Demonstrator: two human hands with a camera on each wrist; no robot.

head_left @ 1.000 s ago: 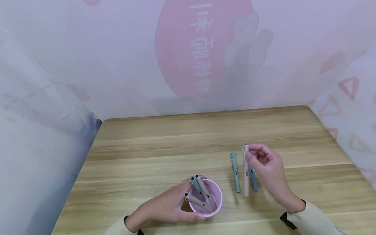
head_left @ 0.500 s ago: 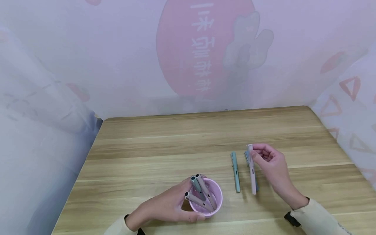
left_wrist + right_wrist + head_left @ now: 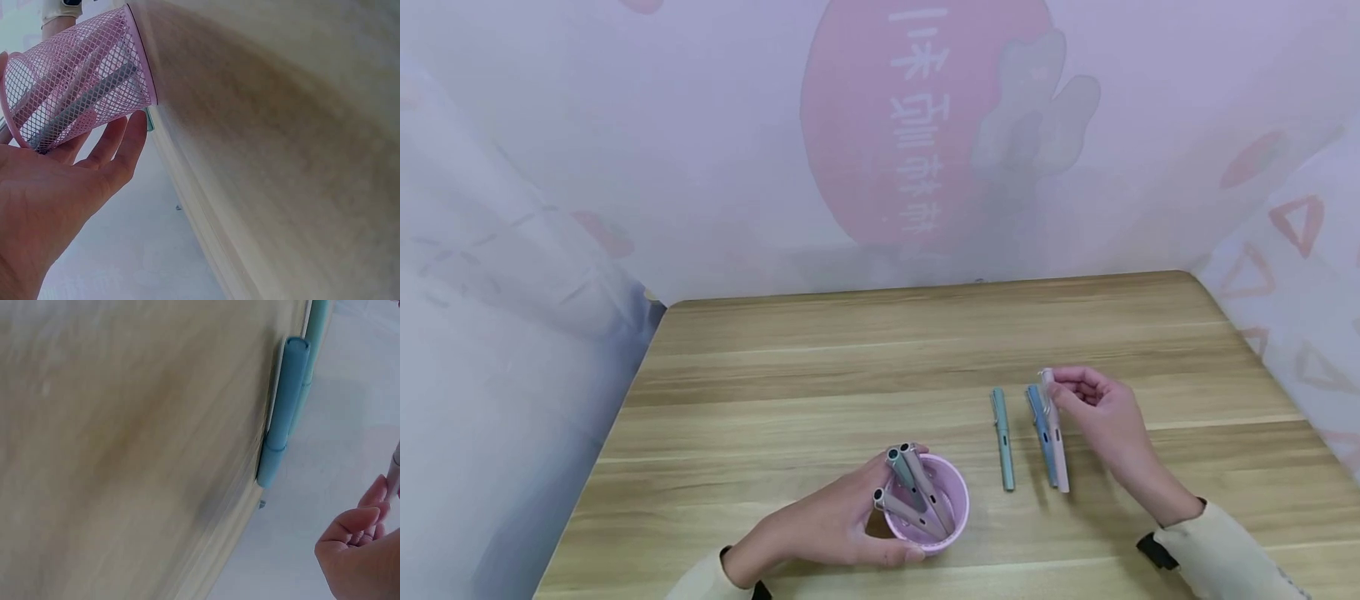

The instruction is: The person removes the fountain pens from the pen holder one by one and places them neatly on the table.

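Looking down from the head view, the right hand (image 3: 1101, 408) pinches the top end of a pink pen (image 3: 1057, 442), its grip closed on the cap between thumb and fingertips. That pen's long axis runs from the far side of the worktop (image 3: 820, 367) toward the person, and its lower end sits at or just above the wood; which of the two cannot be told. It lies just beside a blue pen (image 3: 1042, 433), almost parallel to it, with a green pen (image 3: 1002, 437) a little further to the left, also parallel. The cup (image 3: 955, 504), pink mesh, stands well to the left of the pink pen and nearer the person, so it lies down and left from the right grip. The left hand (image 3: 827, 529) is the nearer one to it: its fingers curl round the cup's wall, gripping it, while three grey pens (image 3: 913, 492) lean inside. From the left wrist view, the left hand (image 3: 50, 206) cradles the cup (image 3: 81, 81), fingers wrapped on the mesh, and a grey pen (image 3: 87, 100) shows through it. From the right wrist view, the blue pen (image 3: 281, 412) lies flat on the worktop (image 3: 125, 450) with the green pen (image 3: 317, 337) behind it, and the right hand (image 3: 359, 550) sits apart from both, fingers curled; the pink pen barely shows at the edge.
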